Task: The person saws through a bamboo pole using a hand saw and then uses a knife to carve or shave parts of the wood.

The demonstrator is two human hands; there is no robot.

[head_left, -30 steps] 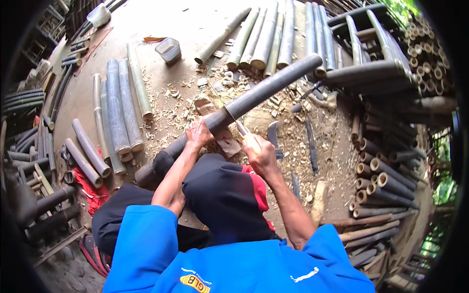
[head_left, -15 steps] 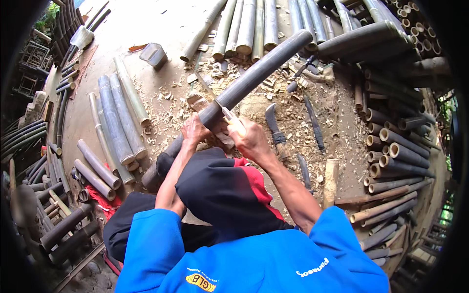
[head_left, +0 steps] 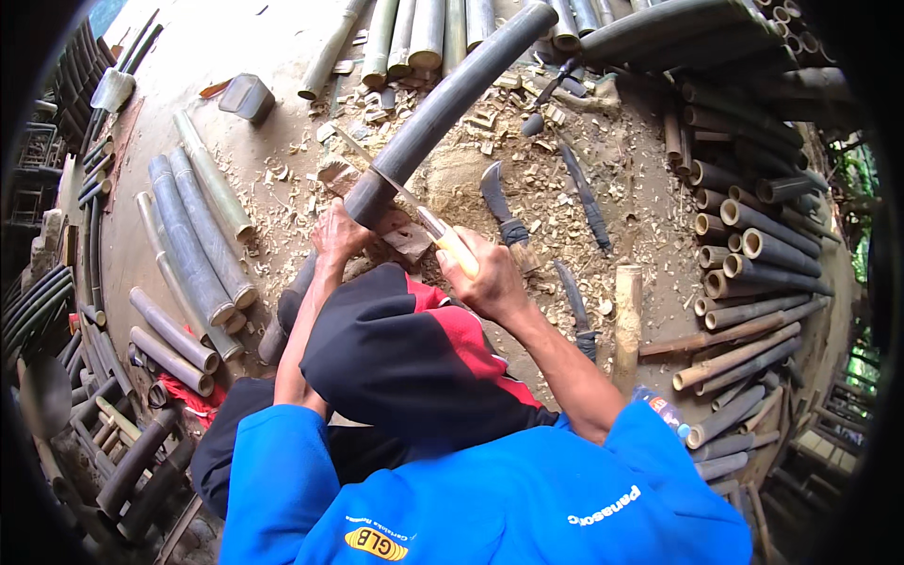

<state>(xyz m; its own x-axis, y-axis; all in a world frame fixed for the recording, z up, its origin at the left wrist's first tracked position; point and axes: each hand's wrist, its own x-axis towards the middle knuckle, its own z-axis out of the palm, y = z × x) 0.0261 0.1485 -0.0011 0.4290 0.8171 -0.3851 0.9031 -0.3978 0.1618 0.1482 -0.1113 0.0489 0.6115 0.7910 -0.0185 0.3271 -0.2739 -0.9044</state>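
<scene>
A dark bamboo pole slants from the far middle down toward my knees. Across it, close to its near end, lies the thin blade of a handsaw with a pale yellow handle. My right hand is wrapped round that handle. On the other side, my left hand has its fingers curled at the pole's near end, partly hidden by it. Below my left hand another dark bamboo length shows beside my forearm. A wooden block sits under the pole, next to my raised knee.
A curved-blade knife and other blades lie among shavings to the right. An upright bamboo stump and a plastic bottle are nearby. Bamboo stacks line the right; more poles lie left, near a plastic tub.
The saw is drawn back toward me, showing more blade beyond the pole. The pole now appears apart from the length below my left hand. My view has shifted slightly right.
</scene>
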